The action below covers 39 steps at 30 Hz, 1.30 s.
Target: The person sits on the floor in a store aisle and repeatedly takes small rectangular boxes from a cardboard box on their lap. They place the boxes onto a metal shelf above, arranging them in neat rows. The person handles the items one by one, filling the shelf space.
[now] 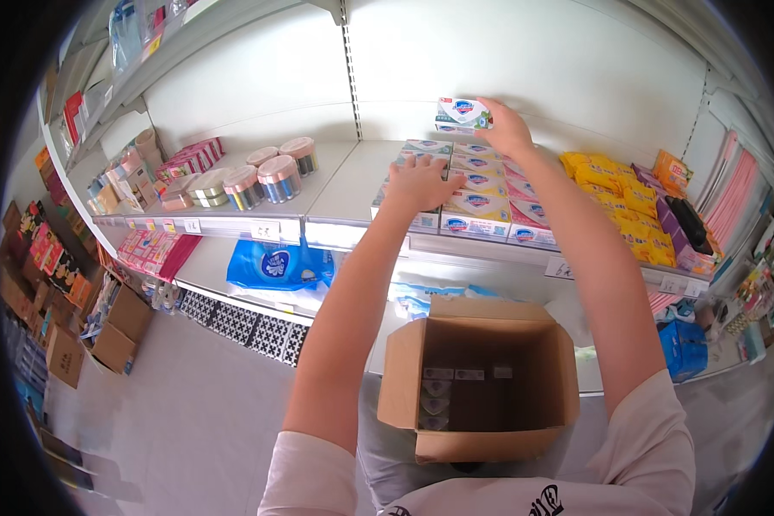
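My right hand (508,132) grips a white and green Safeguard soap box (462,116) by its right end, raised above the back of the soap rows. My left hand (420,184), fingers spread, rests on the left column of green-marked soap boxes (427,219) and hides part of them. Beside that column stand yellow-marked soap boxes (476,205), then pink-marked soap boxes (530,218), partly behind my right arm. Below, an open cardboard box (477,445) is at my lap, with several small soap boxes (435,406) along its left and far sides.
Left on the shelf (342,187) are lidded plastic jars (278,179). To the right are yellow soap packs (642,219) and a black object (687,222) on purple boxes. A blue bag (277,264) lies on the lower shelf. Open cartons (119,329) stand on the floor.
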Tool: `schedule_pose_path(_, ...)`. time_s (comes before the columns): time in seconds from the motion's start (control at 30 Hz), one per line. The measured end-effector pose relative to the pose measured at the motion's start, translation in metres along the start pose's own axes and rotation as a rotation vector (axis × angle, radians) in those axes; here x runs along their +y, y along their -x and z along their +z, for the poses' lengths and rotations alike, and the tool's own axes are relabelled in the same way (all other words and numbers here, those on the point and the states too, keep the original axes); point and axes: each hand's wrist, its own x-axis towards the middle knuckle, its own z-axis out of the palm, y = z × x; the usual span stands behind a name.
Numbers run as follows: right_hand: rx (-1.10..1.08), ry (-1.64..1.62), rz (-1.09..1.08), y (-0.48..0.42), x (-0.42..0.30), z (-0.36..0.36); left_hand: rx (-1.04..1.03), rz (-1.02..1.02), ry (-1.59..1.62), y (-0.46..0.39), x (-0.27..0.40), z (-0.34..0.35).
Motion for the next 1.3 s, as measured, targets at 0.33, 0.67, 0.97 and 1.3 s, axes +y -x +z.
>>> schedule_pose_path(0.33,-0.097,-0.06,-0.005,-0.032,-0.01,0.043,0.04,-0.007,0.003,0.004,0.0,0.002)
schedule_pose_path(0.67,-0.25,-0.039,0.011,-0.04,-0.01,0.076,0.029,0.008,0.019,0.003,0.002,0.0)
schedule_pose_path(0.97,-0.32,-0.166,0.037,-0.037,0.015,0.097,0.008,-0.004,-0.046,0.001,0.001,0.004)
schedule_pose_path(1.3,-0.462,-0.144,0.18,-0.04,0.002,0.092,0.008,-0.017,-0.027,0.003,0.002,0.002)
